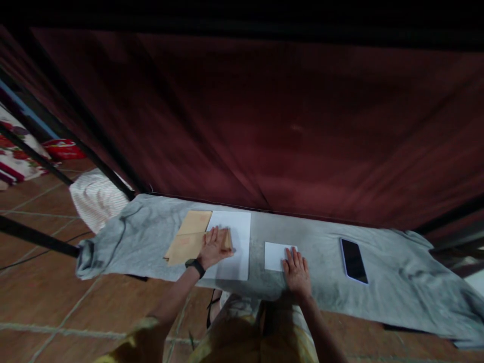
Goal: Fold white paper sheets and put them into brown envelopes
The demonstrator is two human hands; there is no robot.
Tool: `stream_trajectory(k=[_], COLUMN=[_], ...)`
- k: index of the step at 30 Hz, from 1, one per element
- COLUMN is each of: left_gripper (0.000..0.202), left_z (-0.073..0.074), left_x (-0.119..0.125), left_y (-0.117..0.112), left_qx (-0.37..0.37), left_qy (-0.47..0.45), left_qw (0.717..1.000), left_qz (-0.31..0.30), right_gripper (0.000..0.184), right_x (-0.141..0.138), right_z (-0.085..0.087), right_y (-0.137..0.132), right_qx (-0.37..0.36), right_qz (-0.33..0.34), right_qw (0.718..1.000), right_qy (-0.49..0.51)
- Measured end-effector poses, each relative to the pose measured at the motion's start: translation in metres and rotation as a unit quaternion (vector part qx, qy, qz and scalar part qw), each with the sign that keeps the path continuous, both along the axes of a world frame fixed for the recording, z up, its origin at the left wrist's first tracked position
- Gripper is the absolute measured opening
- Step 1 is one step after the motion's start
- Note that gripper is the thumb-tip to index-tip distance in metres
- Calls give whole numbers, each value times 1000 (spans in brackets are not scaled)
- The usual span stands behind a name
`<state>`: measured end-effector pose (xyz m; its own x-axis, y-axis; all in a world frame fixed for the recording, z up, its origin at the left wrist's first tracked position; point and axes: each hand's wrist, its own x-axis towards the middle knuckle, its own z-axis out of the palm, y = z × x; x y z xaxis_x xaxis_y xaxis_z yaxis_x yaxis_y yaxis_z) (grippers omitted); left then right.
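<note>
Pressing flat: L hand [214,248] open on brown envelope [189,237], R hand [297,269] open on white card [274,255]; neither grips. Best w/ even palms, no sliding.

Bare grey cloth [317,252] lies open between the small white card [275,254] and the phone [354,260], and again right of the phone. The red curtain [264,126] closes off the rear edge. Black frame bars [34,237] obstruct the left end.
</note>
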<state>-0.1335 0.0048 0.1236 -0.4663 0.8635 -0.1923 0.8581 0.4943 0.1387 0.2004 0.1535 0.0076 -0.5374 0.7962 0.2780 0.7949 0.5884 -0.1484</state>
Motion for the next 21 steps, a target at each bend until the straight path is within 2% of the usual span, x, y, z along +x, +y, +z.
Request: stream_trajectory(k=[3, 8, 15, 21], left_gripper=[117, 124, 132, 127], left_z=[2, 1, 14, 20], left_x=[-27, -43, -46, -37], left_y=[-4, -7, -3, -6], left_qx=[-57, -97, -104, -61], left_qy=[-28, -38, -33, 8], left_qw=[997, 992, 992, 995], left_qz=[-44, -66, -71, -73], right_gripper=[55, 55, 55, 56], right_x=[0, -1, -1, 0], right_z=[0, 2, 5, 2], right_y=[0, -1, -1, 0], right_qx=[1, 2, 0, -1], right_qz=[2, -1, -7, -1], right_qw=[1000, 1000, 1000, 1000], right_qy=[-2, -4, -20, -14])
